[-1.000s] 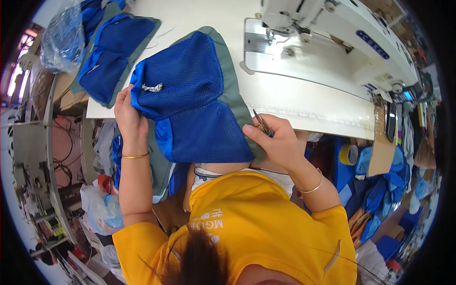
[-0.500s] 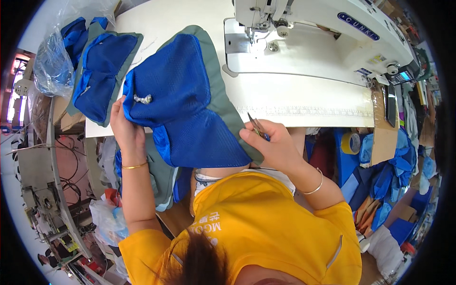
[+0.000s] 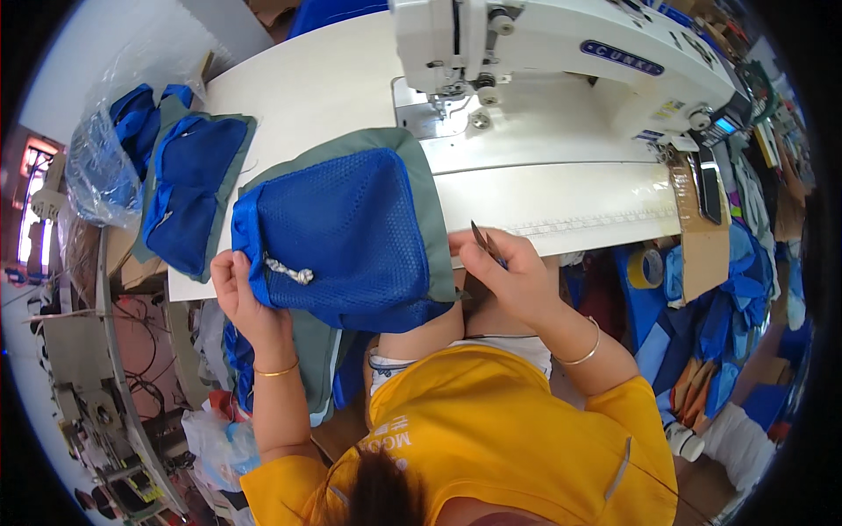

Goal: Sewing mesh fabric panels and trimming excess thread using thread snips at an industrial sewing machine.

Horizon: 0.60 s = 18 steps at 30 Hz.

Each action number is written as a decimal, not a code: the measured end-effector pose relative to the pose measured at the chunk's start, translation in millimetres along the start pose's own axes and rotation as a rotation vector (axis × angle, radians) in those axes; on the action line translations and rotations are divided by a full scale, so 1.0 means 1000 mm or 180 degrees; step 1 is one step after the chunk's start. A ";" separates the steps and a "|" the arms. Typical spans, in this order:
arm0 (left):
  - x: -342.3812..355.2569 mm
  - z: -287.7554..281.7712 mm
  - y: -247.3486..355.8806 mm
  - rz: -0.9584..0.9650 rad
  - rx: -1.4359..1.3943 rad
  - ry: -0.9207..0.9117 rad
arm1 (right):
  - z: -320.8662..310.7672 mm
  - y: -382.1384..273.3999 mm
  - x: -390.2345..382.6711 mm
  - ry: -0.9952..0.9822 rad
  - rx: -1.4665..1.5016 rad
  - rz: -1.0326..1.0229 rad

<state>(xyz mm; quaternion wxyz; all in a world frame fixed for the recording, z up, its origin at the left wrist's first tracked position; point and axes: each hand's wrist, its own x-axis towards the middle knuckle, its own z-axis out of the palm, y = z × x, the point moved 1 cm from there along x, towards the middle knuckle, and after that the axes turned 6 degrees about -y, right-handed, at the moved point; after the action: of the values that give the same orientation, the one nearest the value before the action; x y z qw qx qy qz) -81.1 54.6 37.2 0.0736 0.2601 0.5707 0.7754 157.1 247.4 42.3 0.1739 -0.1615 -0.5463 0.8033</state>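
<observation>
A blue mesh fabric piece with a grey-green border hangs over the table's front edge and my lap. At its left side, my left hand pinches the blue bound edge, close to a short knotted grey-and-white cord. Small dark-bladed scissors sit in my right hand, blades pointing up and away. The fingertips of that hand are at the piece's right grey-green border; whether they also grip the cloth is hidden.
A white sewing machine stands at the back right of the white table. Another blue and grey-green piece lies at left beside a clear plastic bag. At right are a phone, cardboard and a tape roll.
The mesh piece has come lower and nearer to me, and its lower part now folds under. Both hands still hold on, the scissors staying in my right. The whole view has shifted.
</observation>
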 end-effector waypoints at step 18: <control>-0.021 0.080 0.091 0.2000 0.2501 -0.2180 | 0.001 -0.029 0.008 0.0614 -0.0916 -0.0880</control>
<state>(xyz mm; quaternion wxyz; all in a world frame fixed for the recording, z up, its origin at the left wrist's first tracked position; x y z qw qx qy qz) -7.7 83.3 132.0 -0.0808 0.6585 0.6540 0.3636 152.5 260.7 69.3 0.3090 -0.1844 -0.6530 0.6664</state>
